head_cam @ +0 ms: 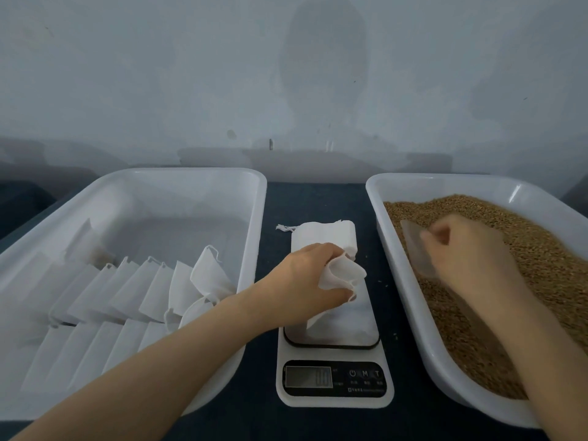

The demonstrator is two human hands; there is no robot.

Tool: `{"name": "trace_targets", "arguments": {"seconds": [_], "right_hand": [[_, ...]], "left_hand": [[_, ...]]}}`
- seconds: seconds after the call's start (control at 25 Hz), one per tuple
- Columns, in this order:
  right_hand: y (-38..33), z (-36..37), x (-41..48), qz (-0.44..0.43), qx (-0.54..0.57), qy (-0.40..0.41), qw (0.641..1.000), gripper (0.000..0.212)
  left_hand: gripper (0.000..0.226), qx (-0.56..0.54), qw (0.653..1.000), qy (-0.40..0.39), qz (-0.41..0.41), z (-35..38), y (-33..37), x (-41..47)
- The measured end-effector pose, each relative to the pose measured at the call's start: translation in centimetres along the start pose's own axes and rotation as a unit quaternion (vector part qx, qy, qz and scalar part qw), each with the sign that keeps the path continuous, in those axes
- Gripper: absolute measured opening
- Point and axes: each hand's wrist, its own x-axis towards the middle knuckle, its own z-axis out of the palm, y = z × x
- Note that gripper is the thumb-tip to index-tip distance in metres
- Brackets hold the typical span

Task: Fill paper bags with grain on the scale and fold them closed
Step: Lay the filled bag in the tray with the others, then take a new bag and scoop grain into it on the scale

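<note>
Left hand [305, 281] pinches a white bag [343, 275] at its mouth, just above the scale [334, 399] platform. Right hand [467, 249], blurred, grips a translucent scoop [416, 253] in the brown grain [541, 281] of the right tray [445, 181].

Surface: dark blue tabletop [318, 198], stained grey wall [286, 74] behind.

Bag thin, crumpled, mouth gaping. Left tray [178, 198] holds rows of white bags [127, 291].
</note>
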Motion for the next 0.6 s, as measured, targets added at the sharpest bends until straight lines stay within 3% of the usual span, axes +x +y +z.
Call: {"name": "trace_targets", "arguments": {"seconds": [0.08, 0.16, 0.32, 0.44, 0.6], "right_hand": [[1.4, 0.3, 0.8, 0.099, -0.142, -0.142, 0.975, 0.025], [2.0, 0.8, 0.9, 0.144, -0.199, -0.219, 0.944, 0.022], [2.2, 1.1, 1.0, 0.155, -0.245, -0.187, 0.939, 0.011], [2.3, 1.0, 1.3, 0.182, -0.175, -0.145, 0.957, 0.03], [2.4, 0.6, 1.4, 0.192, -0.168, -0.027, 0.967, 0.033]], "left_hand": [[0.053, -0.006, 1.0, -0.017, -0.005, 0.0, -0.2, 0.1], [0.053, -0.014, 1.0, -0.022, -0.005, 0.0, -0.3, 0.1], [0.051, -0.034, 0.999, -0.022, -0.012, -0.1, -0.1, 0.0], [0.052, -0.031, 0.999, -0.027, -0.013, -0.2, -0.2, 0.0], [0.053, -0.036, 0.999, -0.031, -0.017, -0.2, -0.2, -0.1]]}}
